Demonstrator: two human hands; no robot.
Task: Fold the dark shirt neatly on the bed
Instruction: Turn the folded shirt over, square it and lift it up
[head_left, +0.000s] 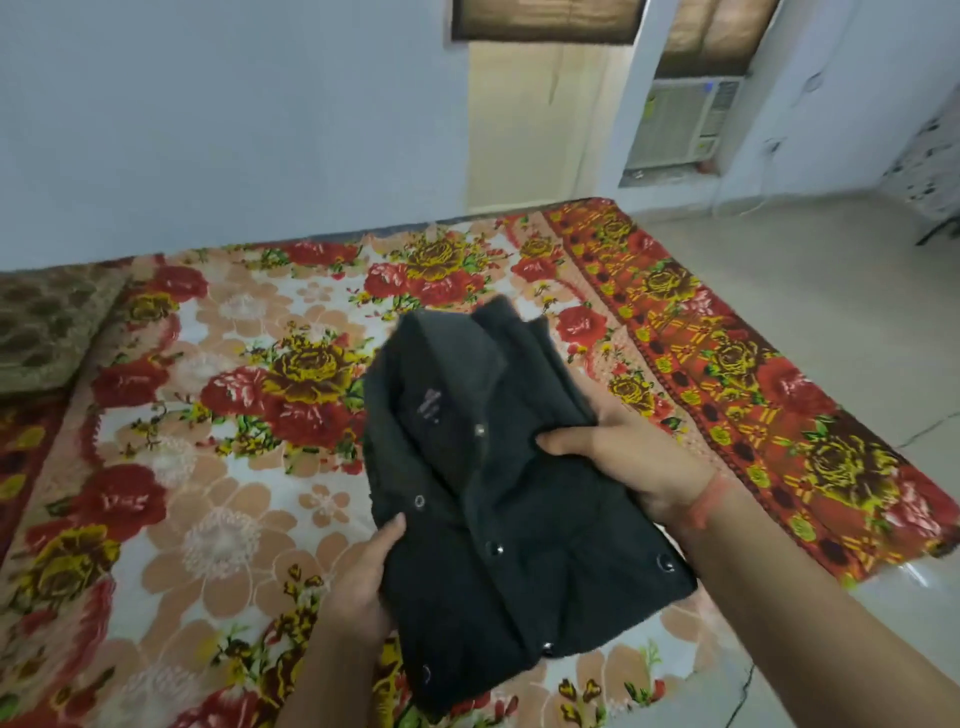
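Note:
The dark shirt (488, 499) is a folded bundle with its collar and snap buttons facing up, held above the bed (218, 467) near its front right part. My left hand (363, 587) grips the bundle's lower left edge, thumb on top. My right hand (623, 457) holds its right side, thumb pressed onto the cloth and fingers underneath. A red thread circles my right wrist. Whether the shirt's underside touches the bed is hidden.
The bed carries a floral sheet in red, yellow and peach. A brown patterned pillow (47, 327) lies at the far left. The bed's right edge (779, 441) drops to a pale floor (810, 312). An air cooler (680, 124) stands by the far wall.

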